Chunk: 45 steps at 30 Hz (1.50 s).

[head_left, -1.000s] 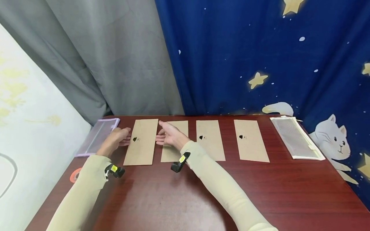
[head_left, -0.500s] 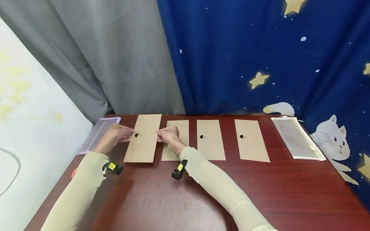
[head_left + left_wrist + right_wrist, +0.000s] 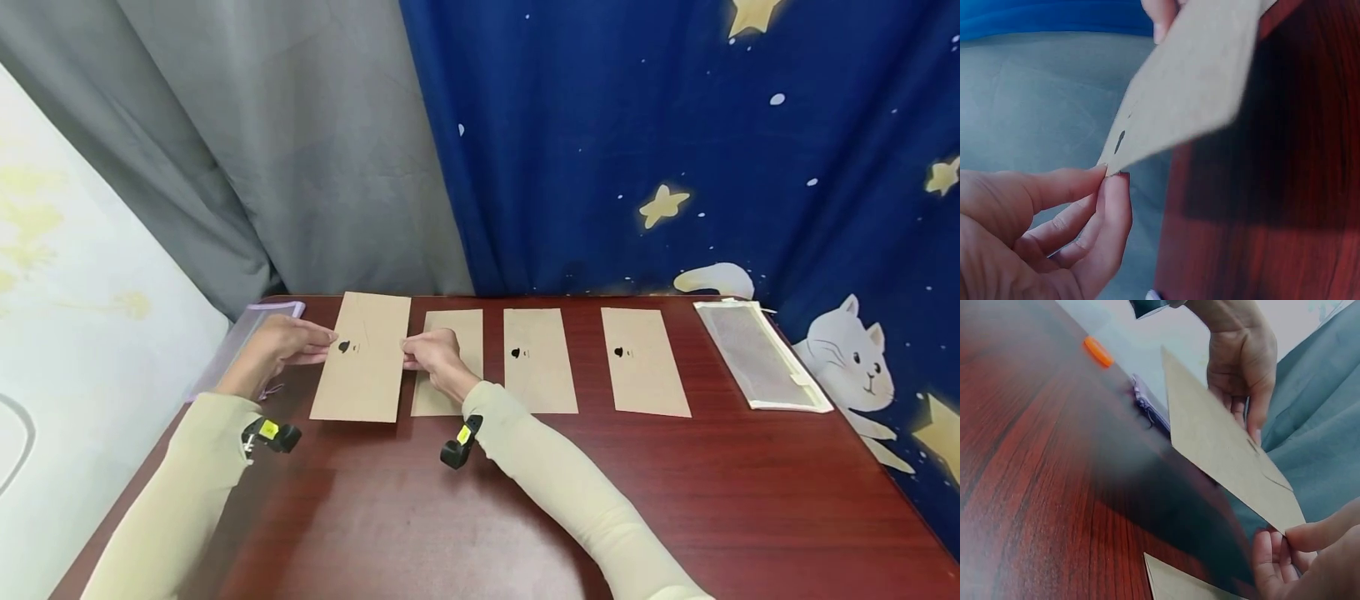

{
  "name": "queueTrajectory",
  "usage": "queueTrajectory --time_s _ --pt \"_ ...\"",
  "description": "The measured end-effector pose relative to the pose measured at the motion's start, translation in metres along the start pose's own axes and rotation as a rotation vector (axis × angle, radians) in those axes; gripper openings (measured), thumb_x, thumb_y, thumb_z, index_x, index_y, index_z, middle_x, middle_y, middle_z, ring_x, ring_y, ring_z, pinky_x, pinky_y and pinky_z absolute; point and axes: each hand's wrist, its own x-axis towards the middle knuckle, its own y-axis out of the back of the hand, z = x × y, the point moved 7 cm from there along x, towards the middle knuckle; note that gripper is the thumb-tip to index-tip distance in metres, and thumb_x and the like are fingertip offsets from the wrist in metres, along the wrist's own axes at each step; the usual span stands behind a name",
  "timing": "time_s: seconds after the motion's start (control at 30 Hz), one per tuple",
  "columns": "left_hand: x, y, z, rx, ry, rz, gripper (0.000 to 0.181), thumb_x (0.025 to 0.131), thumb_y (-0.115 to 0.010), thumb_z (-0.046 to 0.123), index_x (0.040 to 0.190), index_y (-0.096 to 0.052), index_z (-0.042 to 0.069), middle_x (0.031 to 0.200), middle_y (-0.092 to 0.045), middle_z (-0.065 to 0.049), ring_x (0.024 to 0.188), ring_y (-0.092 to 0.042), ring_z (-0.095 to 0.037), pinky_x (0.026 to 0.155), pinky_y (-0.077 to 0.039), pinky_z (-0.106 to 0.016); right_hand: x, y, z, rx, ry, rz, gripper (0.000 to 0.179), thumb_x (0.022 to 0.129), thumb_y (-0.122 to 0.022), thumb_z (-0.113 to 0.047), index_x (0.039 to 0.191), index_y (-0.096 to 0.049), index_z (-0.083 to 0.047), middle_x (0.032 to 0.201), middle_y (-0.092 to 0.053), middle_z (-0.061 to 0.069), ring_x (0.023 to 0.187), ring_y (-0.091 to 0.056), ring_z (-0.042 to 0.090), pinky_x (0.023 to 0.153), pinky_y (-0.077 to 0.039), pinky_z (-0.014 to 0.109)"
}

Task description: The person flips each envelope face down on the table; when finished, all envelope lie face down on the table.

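Observation:
A thin kraft-brown notebook (image 3: 363, 367) with a small black hat print is raised above the table, tilted. My left hand (image 3: 283, 346) pinches its left edge between thumb and fingers. The right hand (image 3: 437, 354) pinches the opposite edge. In the left wrist view, the left hand (image 3: 1066, 219) has its thumb and fingertips at the rim of the notebook (image 3: 1191, 87). The right wrist view has the right hand (image 3: 1316, 556) gripping the notebook (image 3: 1222, 444) near a corner. A second brown notebook (image 3: 450, 400) lies just right, partly hidden behind the right hand.
Two more brown notebooks (image 3: 542, 383) (image 3: 651, 383) lie in a row further right on the dark red table (image 3: 525, 517). At the far right is a white-edged mesh pouch (image 3: 765, 354). A purple-edged pouch (image 3: 240, 337) lies at the left edge, beside an orange object (image 3: 1098, 352).
Both hands have moved from beside the leftmost notebook to pinching its side edges. The notebook has risen off the table and tilted. The other notebooks have stayed in place.

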Motion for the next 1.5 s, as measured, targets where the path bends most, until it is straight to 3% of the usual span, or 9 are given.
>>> queueTrajectory --time_s 0.3,0.47,0.57,0.73,0.93,1.1,1.2,1.37,1.5 --pt "-0.009 0.0 0.018 -0.025 -0.013 -0.105 0.016 0.096 -0.061 -0.002 0.109 -0.07 -0.006 0.078 -0.073 0.005 0.071 -0.072 -0.004 0.076 -0.063 -0.023 0.002 0.001 0.0 -0.022 0.023 -0.065 0.012 0.088 -0.07 0.004 0.098 -0.076 0.008 0.074 -0.068 0.004 0.059 -0.063 0.008 0.066 -0.063 0.023" --pt "-0.014 -0.003 0.034 -0.001 -0.011 -0.09 0.01 0.095 -0.063 -0.004 0.097 -0.072 -0.001 0.075 -0.073 0.004 0.068 -0.073 -0.006 0.075 -0.063 -0.023 -0.003 0.001 -0.006 -0.144 0.045 -0.108 0.018 0.093 -0.071 -0.011 0.098 -0.075 0.006 0.086 -0.074 0.012 0.065 -0.067 0.012 0.078 -0.065 0.032" --pt "-0.016 -0.005 0.043 0.044 -0.016 -0.064 0.011 0.094 -0.064 -0.002 0.103 -0.071 -0.005 0.074 -0.074 0.004 0.067 -0.073 -0.007 0.075 -0.063 -0.024 -0.012 0.0 -0.021 -0.394 0.18 -0.099 0.028 0.096 -0.07 -0.023 0.088 -0.076 0.003 0.076 -0.071 0.009 0.062 -0.061 0.008 0.069 -0.061 0.024" --pt "-0.019 -0.007 0.055 0.085 -0.066 -0.026 0.031 0.094 -0.065 0.001 0.119 -0.062 -0.016 0.073 -0.074 0.004 0.067 -0.073 -0.004 0.074 -0.063 -0.023 -0.048 -0.019 -0.061 -0.712 0.557 -0.055 0.035 0.096 -0.069 -0.028 0.071 -0.071 -0.004 0.051 -0.036 -0.008 0.049 -0.033 0.004 0.044 -0.024 0.017" --pt "-0.027 -0.006 0.068 0.126 -0.179 0.095 0.036 0.093 -0.067 0.006 0.117 -0.063 -0.019 0.066 -0.073 0.007 0.063 -0.072 -0.003 0.067 -0.063 -0.022 -0.087 -0.063 -0.084 -0.892 0.731 -0.074 0.048 0.096 -0.069 -0.036 0.056 -0.055 -0.014 0.048 -0.036 -0.008 0.047 -0.039 0.004 0.04 -0.025 0.017" --pt "-0.031 -0.002 0.069 0.181 -0.177 0.201 0.03 0.088 -0.071 0.009 0.108 -0.071 -0.013 0.06 -0.072 0.004 0.059 -0.072 -0.006 0.06 -0.061 -0.021 -0.092 -0.087 -0.09 -1.164 0.788 0.031 0.025 0.094 -0.073 -0.036 0.081 -0.076 -0.015 0.07 -0.069 -0.004 0.065 -0.065 0.008 0.051 -0.047 0.017" --pt "-0.034 0.0 0.072 0.308 -0.191 0.261 0.027 0.088 -0.071 0.016 0.103 -0.076 -0.007 0.058 -0.071 0.007 0.057 -0.071 -0.003 0.062 -0.06 -0.016 -0.093 -0.093 -0.091 -1.282 0.808 0.066 0.017 0.095 -0.071 -0.031 0.092 -0.077 -0.015 0.086 -0.076 -0.002 0.075 -0.073 0.012 0.057 -0.057 0.021" --pt "-0.044 0.0 0.084 0.522 -0.281 0.383 0.024 0.086 -0.07 0.024 0.091 -0.081 0.004 0.059 -0.071 0.01 0.068 -0.071 -0.01 0.069 -0.053 -0.018 -0.096 -0.098 -0.093 -1.387 0.845 0.117 0.012 0.093 -0.065 -0.019 0.085 -0.074 -0.018 0.079 -0.074 0.0 0.068 -0.071 0.012 0.048 -0.053 0.022" --pt "-0.05 -0.004 0.092 0.554 -0.353 0.447 0.022 0.084 -0.07 0.024 0.086 -0.082 0.006 0.067 -0.074 0.003 0.082 -0.066 -0.027 0.06 -0.049 -0.024 -0.098 -0.097 -0.093 -1.455 0.859 0.189 0.014 0.092 -0.064 -0.02 0.082 -0.073 -0.022 0.076 -0.073 -0.002 0.064 -0.069 0.013 0.043 -0.048 0.023"
